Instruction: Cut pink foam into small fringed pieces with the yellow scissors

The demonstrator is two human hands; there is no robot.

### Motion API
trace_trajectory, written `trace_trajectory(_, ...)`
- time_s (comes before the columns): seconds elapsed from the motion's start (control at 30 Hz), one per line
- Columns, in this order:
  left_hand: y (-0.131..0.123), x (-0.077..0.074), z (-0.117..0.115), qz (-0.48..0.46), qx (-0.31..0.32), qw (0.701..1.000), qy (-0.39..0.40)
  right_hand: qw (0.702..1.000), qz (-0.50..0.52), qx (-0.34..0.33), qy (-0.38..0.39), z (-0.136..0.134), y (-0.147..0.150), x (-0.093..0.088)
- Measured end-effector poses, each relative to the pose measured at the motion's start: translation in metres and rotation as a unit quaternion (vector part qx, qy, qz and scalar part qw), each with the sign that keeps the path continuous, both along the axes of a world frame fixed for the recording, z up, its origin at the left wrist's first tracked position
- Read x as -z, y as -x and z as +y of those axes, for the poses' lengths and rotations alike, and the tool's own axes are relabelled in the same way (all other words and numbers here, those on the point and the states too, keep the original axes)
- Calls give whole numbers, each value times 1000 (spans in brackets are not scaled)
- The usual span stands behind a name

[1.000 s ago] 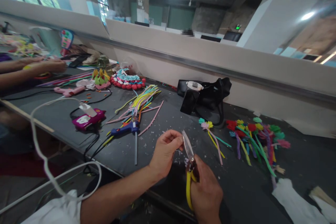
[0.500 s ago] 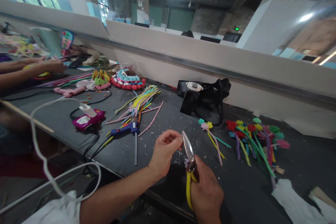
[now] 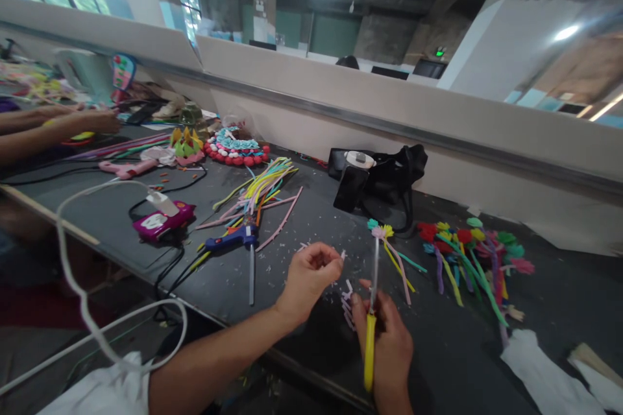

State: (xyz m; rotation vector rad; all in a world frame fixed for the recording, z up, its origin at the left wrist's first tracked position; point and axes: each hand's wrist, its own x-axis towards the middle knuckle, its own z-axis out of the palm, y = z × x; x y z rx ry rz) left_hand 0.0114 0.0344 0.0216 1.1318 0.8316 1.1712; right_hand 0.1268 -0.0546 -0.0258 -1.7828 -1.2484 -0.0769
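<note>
My left hand [image 3: 314,279] is closed in a pinch over the dark table, and a small pale lilac piece of pipe cleaner [image 3: 343,253] shows at its fingertips. In my right hand [image 3: 389,337] are scissors [image 3: 370,343] with yellow handles, their blades pointing away from me and seen nearly edge-on. Several short lilac cut pieces [image 3: 348,306] lie between the two hands. Beyond the scissors, a small bunch of pipe-cleaner flowers [image 3: 382,231] in teal, pink and yellow rests with its stems toward me.
Finished-looking colourful flowers [image 3: 467,240] lie at right, near a white glove [image 3: 535,363]. Loose pipe cleaners [image 3: 267,185], a blue glue gun [image 3: 233,238] and a purple power strip [image 3: 163,220] are on the left. A black bag [image 3: 394,175] stands behind. Another person's hands [image 3: 87,120] work at far left.
The scissors have turned and moved right, away from my left hand's fingertips. My left hand has stayed nearly in place; the lilac cut pieces now show more.
</note>
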Motion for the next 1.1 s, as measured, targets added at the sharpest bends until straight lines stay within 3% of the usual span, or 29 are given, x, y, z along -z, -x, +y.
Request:
trace_trajectory(0.13,-2,9,0,160,14,979,-128,991,131,-11,5,-1,2,-15)
trace_trajectory(0.33,-5,21,-8,301,47,864,-400,978,207,14,0,-2,-5,-11)
trace_trajectory(0.4,-6,25,-11,323,37,827,-458,979,202,14,9,-1,-8,-9)
trace_trajectory(0.47,-7,26,-13,342,33,808,-479,981,190,13,19,-1,-10,-8)
trace_trajectory(0.5,-7,26,-13,346,42,811,-470,983,184,13,21,-1,-10,-9)
trace_trajectory(0.57,-6,24,-12,333,83,851,-397,985,170,16,19,0,-10,-11)
trace_trajectory(0.67,-4,20,-6,243,195,936,-161,985,168,17,14,1,-10,-12)
trace_trajectory(0.73,-2,18,-1,167,272,948,-16,985,170,14,15,1,-11,-12)
trace_trajectory(0.83,1,15,6,108,330,934,83,986,169,1,12,0,-11,-13)
trace_trajectory(0.97,0,12,5,62,311,939,131,987,161,-13,6,-1,-10,-14)
trace_trajectory(1.1,-2,9,4,-53,224,964,132,999,48,9,-11,0,-10,-4)
